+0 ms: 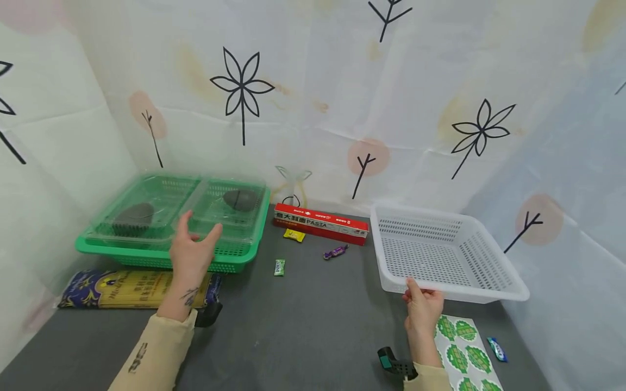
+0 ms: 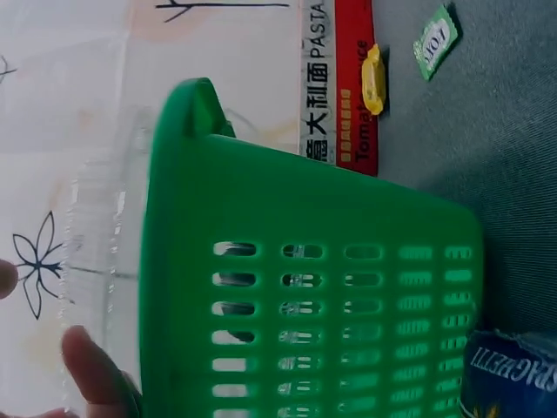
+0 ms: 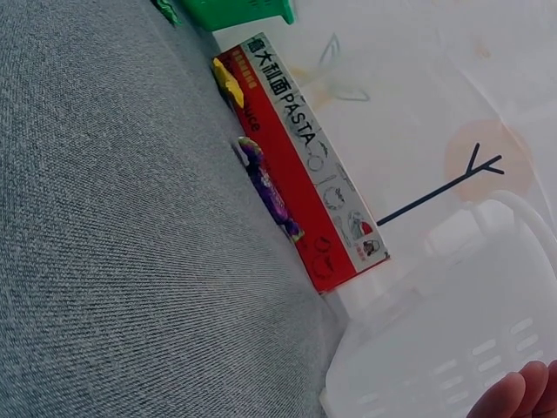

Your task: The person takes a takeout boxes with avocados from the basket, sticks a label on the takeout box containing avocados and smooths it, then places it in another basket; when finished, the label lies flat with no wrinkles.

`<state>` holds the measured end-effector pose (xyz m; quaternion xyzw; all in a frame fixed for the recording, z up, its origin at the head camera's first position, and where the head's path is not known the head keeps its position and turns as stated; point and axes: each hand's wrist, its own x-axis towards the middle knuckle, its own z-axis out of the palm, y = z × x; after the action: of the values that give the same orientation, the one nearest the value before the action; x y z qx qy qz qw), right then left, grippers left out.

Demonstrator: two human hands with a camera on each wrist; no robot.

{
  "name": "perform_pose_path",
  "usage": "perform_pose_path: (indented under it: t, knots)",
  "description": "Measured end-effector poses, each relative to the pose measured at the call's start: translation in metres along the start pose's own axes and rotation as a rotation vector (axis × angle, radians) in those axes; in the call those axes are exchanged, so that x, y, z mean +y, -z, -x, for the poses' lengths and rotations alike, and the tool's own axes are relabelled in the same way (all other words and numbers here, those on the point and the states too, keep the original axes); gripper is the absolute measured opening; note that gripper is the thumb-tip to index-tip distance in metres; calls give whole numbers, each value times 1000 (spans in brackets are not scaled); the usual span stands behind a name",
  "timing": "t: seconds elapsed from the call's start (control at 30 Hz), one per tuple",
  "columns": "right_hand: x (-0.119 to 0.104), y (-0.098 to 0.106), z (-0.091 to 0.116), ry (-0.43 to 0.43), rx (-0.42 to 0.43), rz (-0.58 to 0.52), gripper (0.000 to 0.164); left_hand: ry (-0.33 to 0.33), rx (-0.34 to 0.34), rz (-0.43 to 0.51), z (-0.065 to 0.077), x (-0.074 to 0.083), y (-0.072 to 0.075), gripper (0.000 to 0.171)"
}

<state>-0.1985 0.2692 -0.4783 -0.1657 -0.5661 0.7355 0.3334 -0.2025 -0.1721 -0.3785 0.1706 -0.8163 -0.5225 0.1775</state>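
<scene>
At the left stands a green basket (image 1: pixel 171 258) with a clear plastic container (image 1: pixel 161 190) on top, divided by a middle ridge. Two dark rounded things (image 1: pixel 134 217) show at the container; whether they lie in it or under it I cannot tell. My left hand (image 1: pixel 193 252) is over the basket's front edge, thumb and fingers spread beside the clear plastic. In the left wrist view the thumb (image 2: pixel 91 370) shows near the container's edge. On the right, my right hand (image 1: pixel 424 308) grips the front rim of a white basket (image 1: pixel 450 292), thumb on top.
A red pasta box (image 1: pixel 320 224) lies by the back wall. Yellow (image 1: pixel 294 235), purple (image 1: pixel 335 252) and green (image 1: pixel 279 267) wrapped candies are on the dark table. A spaghetti bag (image 1: pixel 132 289) lies before the green basket. Near my right wrist are a sticker sheet (image 1: pixel 467 350) and a blue candy (image 1: pixel 497 349).
</scene>
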Motion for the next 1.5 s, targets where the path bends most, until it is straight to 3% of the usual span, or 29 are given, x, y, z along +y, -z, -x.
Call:
perform_pose_path:
  t: [0.2,0.73,1.0,1.13,1.23,1.4,1.5]
  knots:
    - [14,5,-7,34,0,-9,54,55,122,26,-8,2,-16,75]
    - [22,6,-13,35,-2,-8,57,123,237,435,-17,16,-37,57]
    - [23,6,-12,39,-7,-10,55,90,258,554,-45,-19,-50,60]
    - [24,7,-11,32,-5,-7,55,105,272,529,-42,-15,-48,59]
    - [25,7,-12,35,-8,9,55,99,283,536,-32,0,-42,56]
    - [25,7,-13,41,-2,37,53,19,274,545,-17,24,-30,49]
    - [26,6,-13,35,-2,35,52,-39,222,550,-6,37,-20,47]
